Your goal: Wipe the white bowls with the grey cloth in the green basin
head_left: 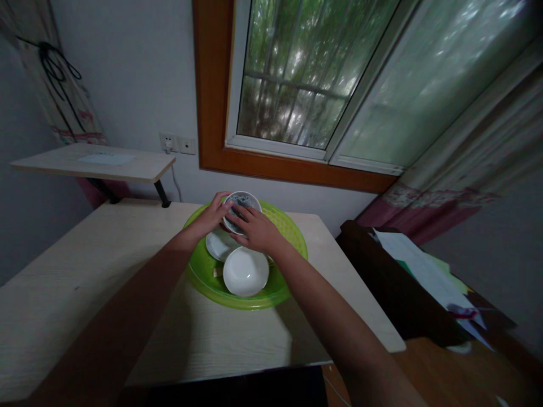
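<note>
A small white bowl (pixel 253 200), tilted towards me, is held above the far part of a green plastic basin (pixel 241 304). My left hand (pixel 213 216) grips its left rim, fingers on the outside and thumb towards the inside. Across the bowl's mouth lies my right hand (pixel 258 229), its fingers spread and reaching in. Mottled grey shows inside the bowl; I cannot tell a printed pattern from some material. Below, a larger white bowl (pixel 246 272) sits in the basin, beside a white dish (pixel 218 244) partly covered by my hands.
The basin stands on a pale wooden table (pixel 220 339) against the wall. A raised shelf (pixel 97 161) on black legs is at the back left. Behind is a window (pixel 292 85) with an orange-brown frame. Papers (pixel 411 271) lie on dark furniture to the right.
</note>
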Demonstrator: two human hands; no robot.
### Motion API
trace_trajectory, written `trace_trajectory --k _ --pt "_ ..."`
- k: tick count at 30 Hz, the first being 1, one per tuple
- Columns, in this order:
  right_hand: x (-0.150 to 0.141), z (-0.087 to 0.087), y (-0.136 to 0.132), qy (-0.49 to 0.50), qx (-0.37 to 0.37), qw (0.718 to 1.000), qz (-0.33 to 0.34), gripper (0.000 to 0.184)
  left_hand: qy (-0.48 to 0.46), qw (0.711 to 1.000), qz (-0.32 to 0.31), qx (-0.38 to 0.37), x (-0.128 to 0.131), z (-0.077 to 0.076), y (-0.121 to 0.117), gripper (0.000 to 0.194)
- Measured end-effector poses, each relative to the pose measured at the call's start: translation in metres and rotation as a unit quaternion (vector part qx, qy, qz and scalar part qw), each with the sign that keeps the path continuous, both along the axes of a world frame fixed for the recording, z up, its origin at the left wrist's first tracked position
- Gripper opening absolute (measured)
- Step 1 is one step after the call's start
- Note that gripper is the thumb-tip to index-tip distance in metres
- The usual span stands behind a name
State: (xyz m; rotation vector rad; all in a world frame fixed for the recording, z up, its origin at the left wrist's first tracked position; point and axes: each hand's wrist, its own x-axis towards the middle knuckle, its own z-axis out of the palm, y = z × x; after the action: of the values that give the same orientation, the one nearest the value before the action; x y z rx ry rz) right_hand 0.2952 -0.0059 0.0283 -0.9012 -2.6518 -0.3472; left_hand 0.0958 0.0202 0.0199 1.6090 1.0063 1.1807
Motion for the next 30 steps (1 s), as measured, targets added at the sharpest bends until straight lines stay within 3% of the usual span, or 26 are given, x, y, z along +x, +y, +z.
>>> trace_trajectory --k 7,16,19,25,30 --pt "-0.005 0.0 -0.009 -0.007 -0.003 0.995 -0.099 0.064 0.02 0.999 0.017 0.029 0.0 0.001 0.001 0.053" --pt "-0.009 0.009 -0.015 -0.029 -0.006 0.989 -0.144 0.06 0.047 0.998 0.018 0.042 -0.003 -0.002 0.005 0.056" --pt "-0.01 0.01 -0.014 -0.048 -0.002 0.991 -0.127 0.048 0.04 0.997 0.038 0.052 -0.002 0.0 0.005 0.054" --pt "-0.008 0.009 -0.009 -0.078 -0.018 0.995 -0.061 0.033 0.037 0.999 0.017 0.016 -0.002 0.001 0.002 0.058" --pt "-0.005 0.002 -0.007 -0.044 -0.041 0.998 -0.026 0.037 0.03 0.999 0.023 0.032 -0.002 -0.001 0.004 0.056"
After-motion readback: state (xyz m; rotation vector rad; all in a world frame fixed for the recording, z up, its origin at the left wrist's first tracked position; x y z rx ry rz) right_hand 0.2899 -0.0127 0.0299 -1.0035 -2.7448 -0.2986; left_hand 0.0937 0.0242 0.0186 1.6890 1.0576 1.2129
